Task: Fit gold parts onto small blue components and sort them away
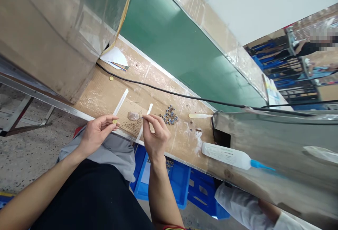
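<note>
My left hand (98,133) pinches a small round yellow disc (114,121) between thumb and fingertips, just above the bench's front edge. To its right my right hand (156,135) is closed in a pinch, with a tiny dark tip at the fingers that I cannot make out. Between the hands a small clear lump or dish (133,116) sits on the cardboard-covered bench (182,142). Tiny brown bits (132,126) are scattered in front of it. Beyond my right hand lies a pile of small blue-and-gold pieces (169,115).
A black cable (169,93) crosses the bench. Another yellow disc (111,78) lies at the back left. A white bottle with a blue nozzle (227,155) lies at right. Blue crates (179,184) stand below. Another person's sleeve (235,201) shows at lower right.
</note>
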`<state>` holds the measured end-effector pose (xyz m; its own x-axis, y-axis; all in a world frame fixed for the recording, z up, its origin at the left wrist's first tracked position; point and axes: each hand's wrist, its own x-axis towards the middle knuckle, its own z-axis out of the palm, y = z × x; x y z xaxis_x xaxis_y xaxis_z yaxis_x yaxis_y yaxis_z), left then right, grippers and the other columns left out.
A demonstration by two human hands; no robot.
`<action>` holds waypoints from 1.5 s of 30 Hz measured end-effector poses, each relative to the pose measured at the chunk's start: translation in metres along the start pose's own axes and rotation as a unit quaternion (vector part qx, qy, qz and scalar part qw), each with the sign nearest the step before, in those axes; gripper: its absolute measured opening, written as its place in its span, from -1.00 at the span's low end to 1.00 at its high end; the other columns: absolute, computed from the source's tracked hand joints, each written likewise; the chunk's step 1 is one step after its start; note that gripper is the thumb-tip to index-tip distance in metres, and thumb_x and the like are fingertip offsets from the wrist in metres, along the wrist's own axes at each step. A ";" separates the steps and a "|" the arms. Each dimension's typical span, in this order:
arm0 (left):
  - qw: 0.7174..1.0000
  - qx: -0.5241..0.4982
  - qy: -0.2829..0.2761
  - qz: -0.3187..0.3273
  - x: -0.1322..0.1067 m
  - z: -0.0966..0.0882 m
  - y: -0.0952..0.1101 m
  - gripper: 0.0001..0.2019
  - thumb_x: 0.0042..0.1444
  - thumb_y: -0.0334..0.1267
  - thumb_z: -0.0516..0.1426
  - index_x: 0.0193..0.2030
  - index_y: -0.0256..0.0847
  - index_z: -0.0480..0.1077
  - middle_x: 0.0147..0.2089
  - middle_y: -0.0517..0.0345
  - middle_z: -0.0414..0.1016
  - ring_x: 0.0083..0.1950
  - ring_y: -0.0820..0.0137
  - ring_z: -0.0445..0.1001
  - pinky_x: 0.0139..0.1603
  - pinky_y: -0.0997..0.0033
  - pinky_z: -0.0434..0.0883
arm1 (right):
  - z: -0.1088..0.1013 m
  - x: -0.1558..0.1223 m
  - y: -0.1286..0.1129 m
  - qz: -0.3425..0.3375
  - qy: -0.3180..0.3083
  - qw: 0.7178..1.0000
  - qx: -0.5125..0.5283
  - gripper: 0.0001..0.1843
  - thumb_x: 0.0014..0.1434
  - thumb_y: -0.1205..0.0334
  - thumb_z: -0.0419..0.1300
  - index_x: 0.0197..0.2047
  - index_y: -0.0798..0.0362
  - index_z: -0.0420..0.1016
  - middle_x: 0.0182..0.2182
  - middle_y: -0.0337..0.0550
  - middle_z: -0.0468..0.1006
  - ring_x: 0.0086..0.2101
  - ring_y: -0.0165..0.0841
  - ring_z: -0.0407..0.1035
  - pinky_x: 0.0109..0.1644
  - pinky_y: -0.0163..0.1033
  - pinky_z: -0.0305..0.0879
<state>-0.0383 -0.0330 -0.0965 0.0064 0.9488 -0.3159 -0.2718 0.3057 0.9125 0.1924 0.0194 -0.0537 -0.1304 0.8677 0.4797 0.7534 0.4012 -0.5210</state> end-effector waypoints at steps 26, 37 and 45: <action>0.985 0.162 -0.055 -0.003 -0.018 -0.009 0.031 -0.70 0.51 0.04 0.26 -0.09 -0.06 0.75 -0.16 0.17 0.81 -0.16 0.29 0.78 -0.08 0.42 0.68 | 0.002 -0.007 0.000 0.015 0.007 0.998 0.065 -0.84 0.51 0.31 0.32 -0.01 -0.09 0.76 -0.08 -0.10 0.79 -0.06 -0.23 0.71 0.08 -0.07 0.67; 0.994 0.078 -0.063 -0.036 -0.019 -0.007 0.026 -0.83 0.39 -0.11 0.39 -0.10 -0.15 0.76 -0.18 0.12 0.81 -0.20 0.31 0.78 -0.18 0.46 0.72 | 0.004 -0.009 0.007 -0.006 -0.036 0.997 0.065 -0.78 0.52 0.36 0.29 0.04 -0.09 0.76 -0.05 -0.10 0.79 -0.04 -0.25 0.70 0.11 -0.08 0.66; 0.998 0.028 -0.057 -0.028 -0.018 -0.009 0.020 -0.82 0.45 -0.16 0.35 0.07 -0.15 0.71 -0.20 0.16 0.77 -0.23 0.40 0.74 -0.18 0.50 0.70 | 0.001 -0.009 0.005 -0.008 -0.006 0.998 0.060 -0.78 0.50 0.39 0.31 0.04 -0.09 0.76 -0.05 -0.10 0.78 -0.03 -0.23 0.70 0.11 -0.07 0.65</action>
<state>-0.0525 -0.0443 -0.0746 0.1310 0.9323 -0.3370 -0.2146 0.3586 0.9085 0.1968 0.0136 -0.0617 -0.1507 0.8643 0.4799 0.6687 0.4467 -0.5944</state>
